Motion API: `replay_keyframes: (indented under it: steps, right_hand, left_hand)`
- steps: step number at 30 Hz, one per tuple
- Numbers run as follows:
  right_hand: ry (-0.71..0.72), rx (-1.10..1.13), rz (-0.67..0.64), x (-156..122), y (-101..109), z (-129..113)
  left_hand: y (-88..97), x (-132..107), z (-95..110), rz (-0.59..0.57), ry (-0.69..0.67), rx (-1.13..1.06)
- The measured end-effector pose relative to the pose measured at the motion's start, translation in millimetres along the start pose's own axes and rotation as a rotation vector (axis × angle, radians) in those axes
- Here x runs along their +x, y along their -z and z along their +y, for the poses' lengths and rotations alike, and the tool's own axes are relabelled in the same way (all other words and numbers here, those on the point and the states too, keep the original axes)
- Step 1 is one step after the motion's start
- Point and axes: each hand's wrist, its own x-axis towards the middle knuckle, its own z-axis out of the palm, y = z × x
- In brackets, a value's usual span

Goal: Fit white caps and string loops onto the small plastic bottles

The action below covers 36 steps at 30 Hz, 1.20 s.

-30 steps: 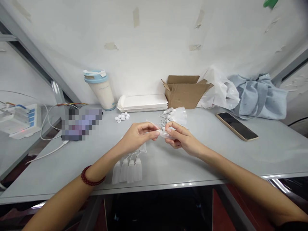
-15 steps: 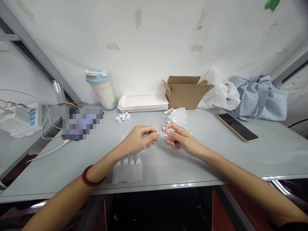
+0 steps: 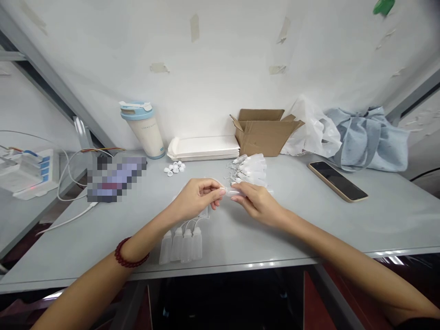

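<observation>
Both hands meet above the middle of the grey table. My right hand grips a small translucent dropper bottle lying sideways, its neck pointing left. My left hand pinches the bottle's small white cap end with thumb and forefinger. A row of several finished bottles lies near the front edge, just under my left forearm. A heap of loose bottles lies right behind my right hand. Small white caps are scattered further back on the left.
A tumbler with a blue lid, a stack of white trays, an open cardboard box, a plastic bag and a blue cloth line the wall. A phone lies right. Cables and a power strip sit left.
The hands stay together on the bottle; the right hand's fingers have shifted slightly on it and turned. Nothing else has moved.
</observation>
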Motion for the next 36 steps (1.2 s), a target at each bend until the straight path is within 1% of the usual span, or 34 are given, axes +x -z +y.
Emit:
replay_keyframes:
  steps: [2, 5, 7, 8, 10, 13, 15, 18, 20, 22, 23, 25, 27, 29, 30, 31, 33, 34, 36]
  right_hand:
    - [-0.113, 0.16, -0.058, 2.6, 6.3, -4.4]
    - [-0.293, 0.416, -0.148, 5.9, 13.9, -9.2]
    - [-0.346, 0.489, -0.16, 6.5, 15.6, -10.8]
    - [-0.344, 0.471, -0.145, 6.1, 15.3, -11.2]
    - [-0.274, 0.34, -0.073, 4.6, 12.6, -11.5]
    - [-0.067, 0.094, 0.072, 1.5, 5.9, -9.8]
    - [0.05, -0.039, 0.135, -0.1, 1.8, -8.0]
    - [0.108, -0.155, 0.164, -1.6, -0.6, -8.4]
    - [0.089, -0.113, 0.163, -1.9, 1.0, -11.8]
    - [-0.01, 0.029, 0.128, -1.2, 4.7, -16.4]
    - [-0.086, 0.121, 0.094, -0.5, 6.9, -18.3]
    - [-0.266, 0.341, 0.007, 1.5, 11.1, -20.0]
    - [-0.429, 0.61, -0.089, 3.8, 14.1, -18.5]
    - [-0.551, 0.863, -0.175, 5.8, 15.5, -15.2]
    - [-0.589, 0.951, -0.21, 6.5, 15.7, -13.7]
    - [-0.607, 1.001, -0.23, 7.0, 15.7, -12.7]
    - [-0.588, 0.984, -0.216, 7.1, 15.3, -12.6]
    - [-0.552, 0.914, -0.183, 6.7, 14.9, -13.3]
    - [-0.445, 0.678, -0.091, 5.3, 13.8, -15.5]
  left_hand:
    - [-2.0, -1.4, 0.3, 0.006, -0.04, 0.029]
    - [-5.9, -3.0, 1.6, 0.047, -0.122, 0.08]
    - [-7.5, -3.3, 2.3, 0.084, -0.133, 0.08]
    - [-7.7, -3.2, 2.4, 0.096, -0.117, 0.071]
    - [-6.8, -2.3, 1.5, 0.08, -0.067, 0.041]
    - [-3.9, -0.4, -1.5, -0.006, 0.003, 0.001]
    - [-2.5, 0.2, -2.2, -0.055, 0.034, -0.027]
    - [-2.2, -1.1, 1.7, -0.095, 0.047, -0.029]
    - [-3.0, -3.0, 5.8, -0.09, 0.026, 0.02]
    - [-4.7, -5.1, 8.1, -0.046, -0.047, 0.115]
    - [-5.8, -5.9, 7.9, -0.009, -0.115, 0.184]
    - [-8.6, -6.9, 4.7, 0.079, -0.303, 0.344]
    - [-11.5, -7.2, -0.7, 0.157, -0.501, 0.481]
    - [-13.6, -6.9, -5.3, 0.197, -0.629, 0.548]
    - [-14.0, -6.7, -6.5, 0.204, -0.653, 0.552]
    - [-14.0, -6.4, -6.9, 0.201, -0.647, 0.538]
    - [-12.8, -6.0, -5.0, 0.166, -0.551, 0.466]
    - [-11.9, -5.9, -3.1, 0.137, -0.469, 0.415]
    - [-10.0, -6.2, 1.4, 0.074, -0.284, 0.31]
